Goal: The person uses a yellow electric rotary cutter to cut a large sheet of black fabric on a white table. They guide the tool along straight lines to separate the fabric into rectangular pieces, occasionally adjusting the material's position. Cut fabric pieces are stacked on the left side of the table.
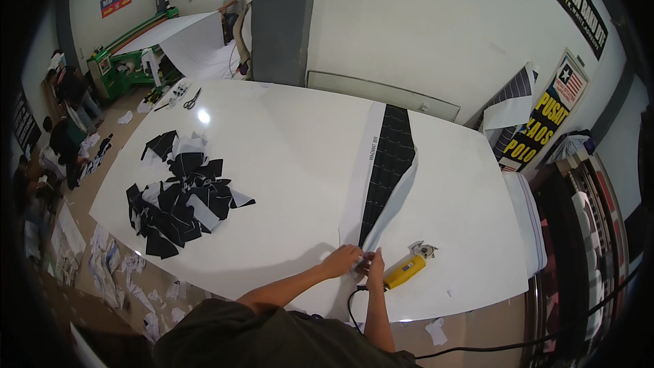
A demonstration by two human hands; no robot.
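A long black strip with thin white lines [390, 157], with a pale margin along its left, runs away from me across the white table [286, 163]. Its right edge curls up and shows a pale underside. At its near end, my left hand [340, 261] pinches the tip with closed fingers. My right hand [374, 272] is closed close beside it. Something small and dark reddish shows between the two hands, too small to make out. Just right of my right hand lies a yellow electric rotary cutter [405, 272], its metal blade head pointing away from me.
A loose heap of black and white cut pieces [180, 197] covers the table's left part. Scissors [192, 99] lie at the far left. Fabric rolls [593, 232] stand on the right. A black cable [490, 349] trails lower right. Other people [71, 92] are beyond the table.
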